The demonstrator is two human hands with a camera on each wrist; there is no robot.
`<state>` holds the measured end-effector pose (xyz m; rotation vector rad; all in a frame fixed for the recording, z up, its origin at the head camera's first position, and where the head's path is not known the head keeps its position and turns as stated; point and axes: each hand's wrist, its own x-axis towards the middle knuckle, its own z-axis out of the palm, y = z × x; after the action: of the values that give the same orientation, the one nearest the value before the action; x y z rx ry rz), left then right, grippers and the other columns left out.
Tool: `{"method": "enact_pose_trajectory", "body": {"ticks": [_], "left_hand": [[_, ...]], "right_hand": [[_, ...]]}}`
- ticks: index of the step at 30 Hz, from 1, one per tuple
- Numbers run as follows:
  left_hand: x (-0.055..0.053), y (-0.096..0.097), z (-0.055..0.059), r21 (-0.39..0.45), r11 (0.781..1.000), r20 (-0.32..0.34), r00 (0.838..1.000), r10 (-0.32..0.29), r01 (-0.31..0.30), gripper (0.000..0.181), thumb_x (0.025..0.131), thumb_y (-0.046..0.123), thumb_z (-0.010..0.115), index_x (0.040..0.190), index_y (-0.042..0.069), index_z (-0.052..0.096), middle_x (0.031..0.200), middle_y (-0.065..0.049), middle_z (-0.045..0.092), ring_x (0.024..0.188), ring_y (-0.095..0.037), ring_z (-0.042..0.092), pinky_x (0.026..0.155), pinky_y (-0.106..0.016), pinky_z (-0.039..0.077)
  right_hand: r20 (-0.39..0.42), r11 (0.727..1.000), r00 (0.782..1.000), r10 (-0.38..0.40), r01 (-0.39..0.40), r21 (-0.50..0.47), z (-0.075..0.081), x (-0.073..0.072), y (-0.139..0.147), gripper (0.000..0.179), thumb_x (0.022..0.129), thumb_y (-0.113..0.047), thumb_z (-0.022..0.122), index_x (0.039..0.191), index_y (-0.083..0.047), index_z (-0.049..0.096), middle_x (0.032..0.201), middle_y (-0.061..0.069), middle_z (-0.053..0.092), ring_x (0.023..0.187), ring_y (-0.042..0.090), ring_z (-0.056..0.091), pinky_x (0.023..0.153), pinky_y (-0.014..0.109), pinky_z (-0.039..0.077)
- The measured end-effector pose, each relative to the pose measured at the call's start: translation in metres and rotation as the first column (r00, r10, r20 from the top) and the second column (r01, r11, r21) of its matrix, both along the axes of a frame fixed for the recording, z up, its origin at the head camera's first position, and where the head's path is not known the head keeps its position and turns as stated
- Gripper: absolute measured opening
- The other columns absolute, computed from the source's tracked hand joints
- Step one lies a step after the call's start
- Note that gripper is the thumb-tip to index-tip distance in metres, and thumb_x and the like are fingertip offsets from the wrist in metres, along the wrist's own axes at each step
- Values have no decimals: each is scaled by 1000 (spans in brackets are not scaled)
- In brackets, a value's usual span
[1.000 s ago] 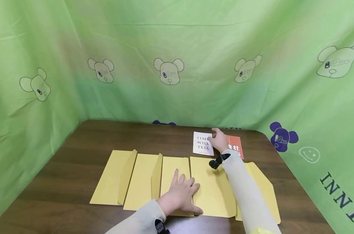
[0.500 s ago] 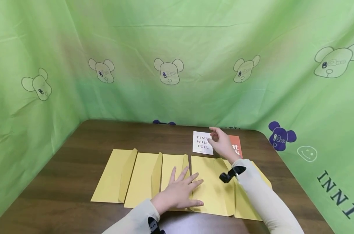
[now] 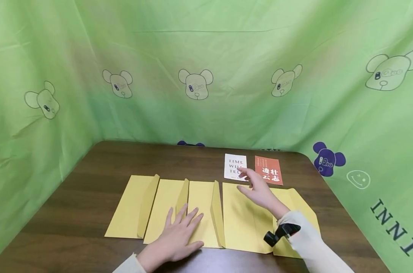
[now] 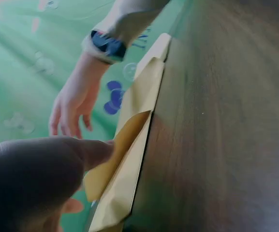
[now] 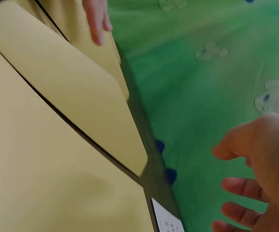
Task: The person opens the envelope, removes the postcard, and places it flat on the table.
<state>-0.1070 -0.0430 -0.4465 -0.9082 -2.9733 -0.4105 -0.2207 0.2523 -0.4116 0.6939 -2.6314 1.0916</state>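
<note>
Five yellow envelopes [image 3: 199, 193] are laid in a row on the brown tabletop [image 3: 63, 212], each with its flap toward the right. The left hand [image 3: 177, 239] is spread wide over the second and third from the left, nothing held; whether they are touched cannot be told. The right hand [image 3: 259, 191], also unladen, is held loosely parted above the fourth.

In the left wrist view, a raised flap [image 4: 122, 145] is shown standing up beside the left thumb — a lift hardly readable from the head view. There, instead, "TIME WILL TELL" is seen on a white card [image 3: 232, 165], partly hidden by the right fingers. Beside it lies a red card [image 3: 269, 167], backed by a green curtain [image 3: 199, 121].
</note>
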Motion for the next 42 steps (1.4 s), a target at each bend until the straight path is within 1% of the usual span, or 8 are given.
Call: {"method": "enact_pose_trajectory", "body": {"ticks": [6, 9, 13, 17, 24, 28, 33, 42], "left_hand": [[15, -20, -9, 24, 1000, -29, 1000, 12, -11, 58, 94, 49, 58, 144, 19, 54, 152, -3, 46, 145, -40, 26, 107, -72, 13], [17, -22, -13, 5, 1000, -58, 998, 7, -7, 53, 95, 48, 58, 142, 24, 57, 150, -1, 49, 145, -40, 28, 106, -73, 13], [17, -20, -13, -35, 999, -66, 998, 12, -15, 48, 95, 48, 58, 139, 30, 60, 147, 0, 51, 144, -40, 30, 106, -74, 13], [16, -15, -10, -37, 999, -56, 998, 28, -30, 43, 95, 47, 59, 134, 30, 64, 144, -1, 55, 143, -40, 31, 105, -75, 11], [13, -6, -7, -32, 997, -145, 988, 60, -66, 41, 88, 48, 67, 124, 27, 72, 134, -3, 63, 140, -40, 37, 105, -74, 12], [12, -6, -8, -38, 997, -145, 988, 61, -67, 42, 88, 49, 67, 124, 28, 72, 133, -3, 63, 140, -39, 36, 104, -75, 13], [14, -9, -11, -28, 997, -106, 992, 64, -68, 43, 89, 49, 66, 126, 28, 70, 135, -4, 61, 140, -41, 35, 102, -77, 11], [13, -12, -12, -14, 998, -88, 994, 59, -61, 42, 91, 45, 65, 130, 29, 68, 138, -4, 59, 141, -41, 33, 103, -77, 11]], "right_hand": [[-86, 994, 995, 52, -44, 100, -10, 24, -12, 58, 83, -5, 73, 137, 1, 51, 118, 17, 61, 108, 36, 52, 85, 52, 46], [-119, 986, 988, 93, -75, 147, -14, 31, -18, 55, 84, -7, 73, 135, 0, 53, 122, 14, 60, 113, 34, 51, 93, 54, 45], [-107, 969, 980, 166, -142, 202, -18, 41, -27, 53, 85, -11, 73, 135, -2, 55, 129, 12, 59, 123, 33, 49, 101, 54, 42], [-110, 942, 966, 233, -197, 270, -19, 49, -38, 51, 86, -16, 74, 133, -4, 57, 131, 12, 59, 126, 32, 48, 102, 55, 40], [-158, 866, 923, 352, -256, 430, -22, 50, -56, 42, 89, -24, 72, 128, -10, 62, 132, 11, 58, 128, 35, 48, 104, 54, 40], [-164, 832, 906, 391, -272, 484, -26, 51, -60, 39, 90, -28, 72, 124, -11, 64, 130, 11, 59, 129, 39, 47, 106, 54, 39], [-138, 826, 903, 408, -300, 478, -25, 55, -62, 35, 90, -28, 71, 120, -11, 66, 127, 11, 60, 129, 40, 47, 106, 54, 39], [-183, 807, 901, 392, -242, 539, -20, 54, -62, 28, 89, -28, 74, 111, -11, 69, 126, 11, 61, 131, 36, 48, 105, 51, 41]]}}
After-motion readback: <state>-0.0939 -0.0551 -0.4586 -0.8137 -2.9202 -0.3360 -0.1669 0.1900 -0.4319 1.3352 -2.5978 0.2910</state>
